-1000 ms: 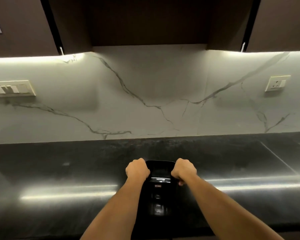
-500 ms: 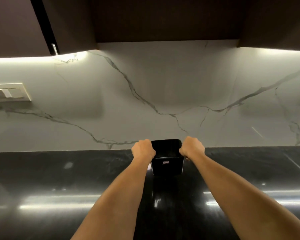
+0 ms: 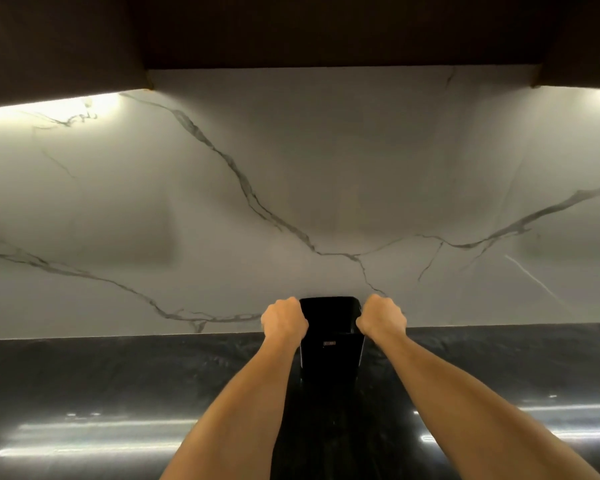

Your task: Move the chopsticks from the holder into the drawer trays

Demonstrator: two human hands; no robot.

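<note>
A black, square-mouthed holder stands on the dark glossy counter, close to the marble back wall. My left hand is closed on its left rim and my right hand is closed on its right rim, both arms stretched out far. The inside of the holder looks dark and no chopsticks show above its rim. No drawer or tray is in view.
The white veined marble backsplash rises right behind the holder. Dark wall cabinets hang overhead with light strips under them. The counter runs left and right of my arms with bright reflections near its front.
Both hands have pushed the holder away from me across the counter, from near the front edge to close against the back wall. My view has moved closer to the wall.
</note>
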